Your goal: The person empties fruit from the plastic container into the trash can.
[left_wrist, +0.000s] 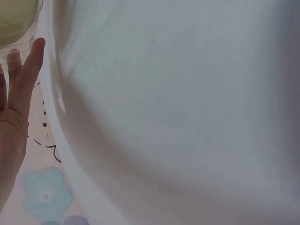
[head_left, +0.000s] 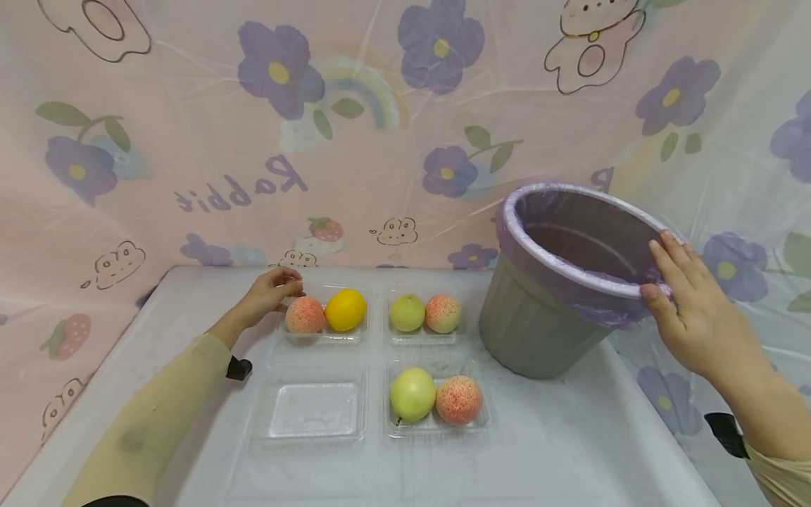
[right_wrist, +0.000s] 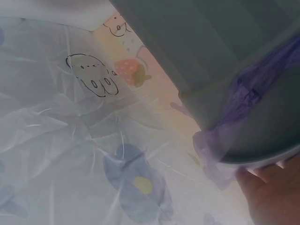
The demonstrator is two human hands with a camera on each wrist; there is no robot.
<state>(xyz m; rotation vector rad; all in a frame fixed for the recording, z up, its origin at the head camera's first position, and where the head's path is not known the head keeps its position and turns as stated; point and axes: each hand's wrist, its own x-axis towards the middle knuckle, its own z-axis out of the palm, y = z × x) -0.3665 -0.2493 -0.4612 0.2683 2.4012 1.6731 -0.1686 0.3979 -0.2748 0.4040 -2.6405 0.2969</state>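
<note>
My left hand (head_left: 271,290) holds the left edge of a clear plastic tray (head_left: 326,336) at the back left. Its fingers curl there, and the left wrist view shows them against the plastic. That tray carries a speckled peach (head_left: 305,315) and an oval yellow fruit (head_left: 345,310). On the right, a grey-green bin (head_left: 538,324) lined with a purple bag (head_left: 589,299) stands tilted. My right hand (head_left: 709,324) rests on its rim (head_left: 545,257), fingers laid nearly straight. In the right wrist view, the fingertips touch the rim's outside.
Another clear tray (head_left: 426,339) holds a yellow-green fruit (head_left: 407,313) and a peach (head_left: 443,313). In front, a tray (head_left: 437,431) bears a yellow-green pear (head_left: 413,394) and a peach (head_left: 459,400). A clear tray (head_left: 313,408) without fruit lies front left. Patterned sheeting (head_left: 355,162) backs the table.
</note>
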